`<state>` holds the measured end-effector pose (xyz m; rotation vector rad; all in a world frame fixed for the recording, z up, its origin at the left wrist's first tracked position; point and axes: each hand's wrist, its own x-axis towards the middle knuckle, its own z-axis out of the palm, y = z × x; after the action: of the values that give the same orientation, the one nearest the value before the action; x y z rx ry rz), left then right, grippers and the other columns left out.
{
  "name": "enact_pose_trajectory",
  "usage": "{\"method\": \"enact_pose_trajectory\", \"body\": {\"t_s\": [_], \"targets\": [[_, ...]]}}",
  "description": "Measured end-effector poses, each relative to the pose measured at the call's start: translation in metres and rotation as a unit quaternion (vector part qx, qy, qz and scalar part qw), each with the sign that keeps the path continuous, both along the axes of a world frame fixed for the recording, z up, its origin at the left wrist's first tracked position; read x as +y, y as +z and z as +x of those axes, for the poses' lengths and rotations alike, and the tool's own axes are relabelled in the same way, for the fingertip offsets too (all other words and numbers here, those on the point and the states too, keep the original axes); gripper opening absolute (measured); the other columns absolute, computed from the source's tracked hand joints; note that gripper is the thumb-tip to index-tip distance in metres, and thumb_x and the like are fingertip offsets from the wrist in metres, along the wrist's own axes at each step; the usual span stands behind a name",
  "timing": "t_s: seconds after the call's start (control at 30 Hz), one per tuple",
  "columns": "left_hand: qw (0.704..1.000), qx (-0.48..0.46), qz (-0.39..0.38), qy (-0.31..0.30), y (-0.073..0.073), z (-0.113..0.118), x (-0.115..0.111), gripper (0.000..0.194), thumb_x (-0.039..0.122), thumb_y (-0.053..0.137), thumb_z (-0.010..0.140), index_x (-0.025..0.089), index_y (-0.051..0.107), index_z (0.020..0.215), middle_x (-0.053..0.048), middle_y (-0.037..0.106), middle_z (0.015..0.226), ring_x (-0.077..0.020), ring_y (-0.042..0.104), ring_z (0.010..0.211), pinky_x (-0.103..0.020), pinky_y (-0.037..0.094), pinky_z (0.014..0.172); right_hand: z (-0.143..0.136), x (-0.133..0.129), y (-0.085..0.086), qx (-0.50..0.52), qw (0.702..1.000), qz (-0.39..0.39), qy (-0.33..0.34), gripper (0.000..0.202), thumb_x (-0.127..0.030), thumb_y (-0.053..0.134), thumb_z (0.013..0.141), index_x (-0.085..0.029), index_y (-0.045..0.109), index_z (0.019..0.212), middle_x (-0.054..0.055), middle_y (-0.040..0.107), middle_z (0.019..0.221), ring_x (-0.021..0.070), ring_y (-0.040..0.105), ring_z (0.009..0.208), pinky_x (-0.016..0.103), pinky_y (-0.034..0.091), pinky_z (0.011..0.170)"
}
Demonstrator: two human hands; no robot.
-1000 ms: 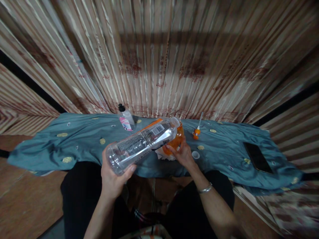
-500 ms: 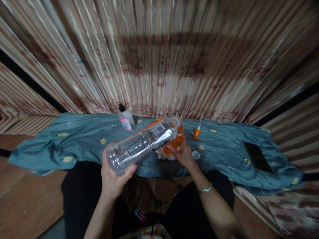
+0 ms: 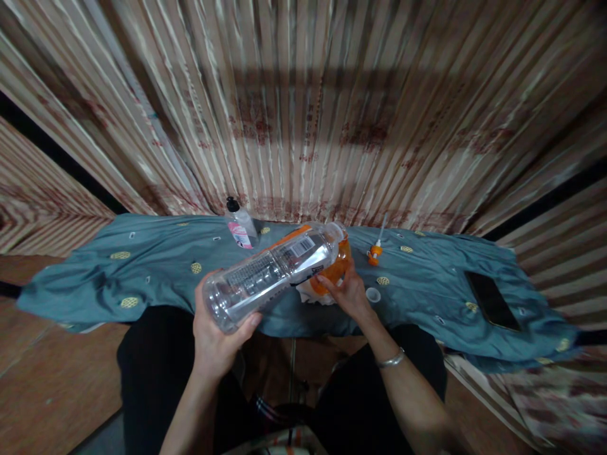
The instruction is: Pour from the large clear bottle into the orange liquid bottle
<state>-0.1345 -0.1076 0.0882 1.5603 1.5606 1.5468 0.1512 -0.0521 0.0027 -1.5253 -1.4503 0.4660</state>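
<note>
My left hand [image 3: 218, 335] is wrapped round the base of a large clear plastic bottle [image 3: 270, 278] with an orange-edged label. The bottle lies tilted, its uncapped neck pointing right and over the top of an orange bottle [image 3: 337, 265]. My right hand [image 3: 348, 294] grips that orange bottle, and the clear bottle partly covers it. White crumpled tissue [image 3: 315, 296] shows under the orange bottle. Just right of my right hand sits a small whitish cap [image 3: 373, 294]. Whether liquid is flowing between the bottles I cannot tell.
An orange pump top [image 3: 374, 254] with a thin tube lies behind the cap. A clear bottle with black top and pink label [image 3: 241, 226] stands at the back left. A black phone [image 3: 492, 300] rests at right on the teal cloth [image 3: 161, 272]. A striped curtain [image 3: 294, 126] hangs behind.
</note>
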Motion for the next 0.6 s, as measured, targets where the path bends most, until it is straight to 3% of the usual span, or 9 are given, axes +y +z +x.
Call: {"method": "enact_pose_trajectory", "body": {"t_s": [0.6], "targets": [[1.0,0.013,0.009,-0.008,-0.0009,-0.0021,-0.0012,0.095,0.069,0.088,0.063,0.017,0.055,0.136,-0.014,0.071,0.122,-0.0301,0.075,0.102,-0.045,0.061,0.089,0.0006,0.0001,-0.0027,-0.005,1.0,0.003,-0.003,0.083,-0.06,0.076,0.084,-0.017,0.049,0.149,0.02,0.075,0.135,0.0387,0.076,0.12,0.055,0.063,0.101]]}}
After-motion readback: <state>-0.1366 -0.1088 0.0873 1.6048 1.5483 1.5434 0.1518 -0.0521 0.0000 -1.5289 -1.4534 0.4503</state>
